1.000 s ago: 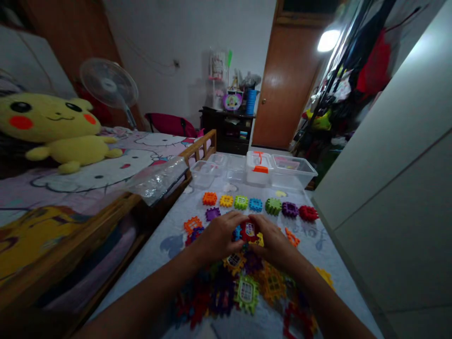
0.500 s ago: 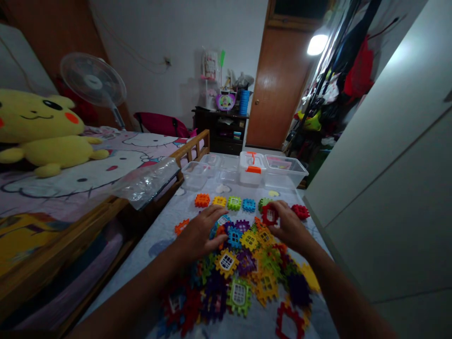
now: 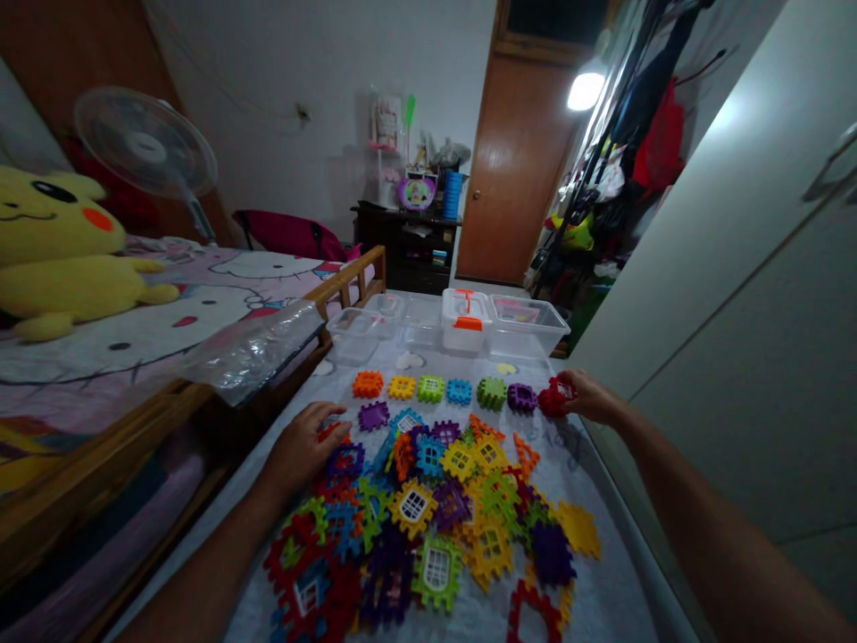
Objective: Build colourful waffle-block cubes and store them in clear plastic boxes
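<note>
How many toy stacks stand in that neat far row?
7, left to right: orange stack, yellow stack, lime stack, blue stack, green stack, purple stack, and red stack at the right hand. None seems hidden.

No legible text, brands or numbers. Marks on the pink-and-white package [image 3: 386,121] and patterned cloth [image 3: 570,448] too small/blurred.

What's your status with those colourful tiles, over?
Right hand holding red window tile at red stack. Left hand over orange tile. Loose tile pile between.
</note>
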`<state>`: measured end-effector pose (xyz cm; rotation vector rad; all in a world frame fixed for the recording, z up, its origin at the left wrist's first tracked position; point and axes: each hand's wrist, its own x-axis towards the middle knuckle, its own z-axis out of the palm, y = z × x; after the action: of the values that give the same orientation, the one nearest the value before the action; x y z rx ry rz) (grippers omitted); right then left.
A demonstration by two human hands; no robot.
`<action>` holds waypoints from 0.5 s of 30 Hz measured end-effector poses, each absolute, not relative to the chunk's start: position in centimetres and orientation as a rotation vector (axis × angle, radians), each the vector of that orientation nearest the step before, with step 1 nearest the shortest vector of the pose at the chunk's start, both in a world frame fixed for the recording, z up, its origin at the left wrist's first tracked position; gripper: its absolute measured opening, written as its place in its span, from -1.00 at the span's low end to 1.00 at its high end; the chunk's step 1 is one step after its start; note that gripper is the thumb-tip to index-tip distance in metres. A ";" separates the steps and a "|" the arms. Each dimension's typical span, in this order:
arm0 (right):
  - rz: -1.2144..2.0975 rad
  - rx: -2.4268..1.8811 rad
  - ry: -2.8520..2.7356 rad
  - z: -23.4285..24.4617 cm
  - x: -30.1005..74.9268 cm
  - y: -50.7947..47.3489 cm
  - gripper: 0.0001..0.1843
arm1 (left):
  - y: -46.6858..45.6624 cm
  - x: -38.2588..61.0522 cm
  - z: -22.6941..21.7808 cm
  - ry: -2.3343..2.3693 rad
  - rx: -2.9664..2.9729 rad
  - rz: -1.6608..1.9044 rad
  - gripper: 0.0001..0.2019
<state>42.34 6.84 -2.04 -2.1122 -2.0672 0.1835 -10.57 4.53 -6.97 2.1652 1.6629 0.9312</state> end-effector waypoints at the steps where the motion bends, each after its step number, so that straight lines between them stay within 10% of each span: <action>1: 0.192 -2.122 -2.078 -2.2 42.4 7.0 -0.52 | 4.6 -10.7 -7.2 1.666 2.157 0.927 -0.58; 15: 0.101 -2.113 -2.031 -2.1 41.2 5.0 -0.22 | 4.2 -10.7 -7.1 1.633 2.149 0.843 -0.61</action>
<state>41.19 5.02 -2.13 -2.1135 -2.0313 0.1006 -10.72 4.24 -7.09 2.1489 1.6331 0.8430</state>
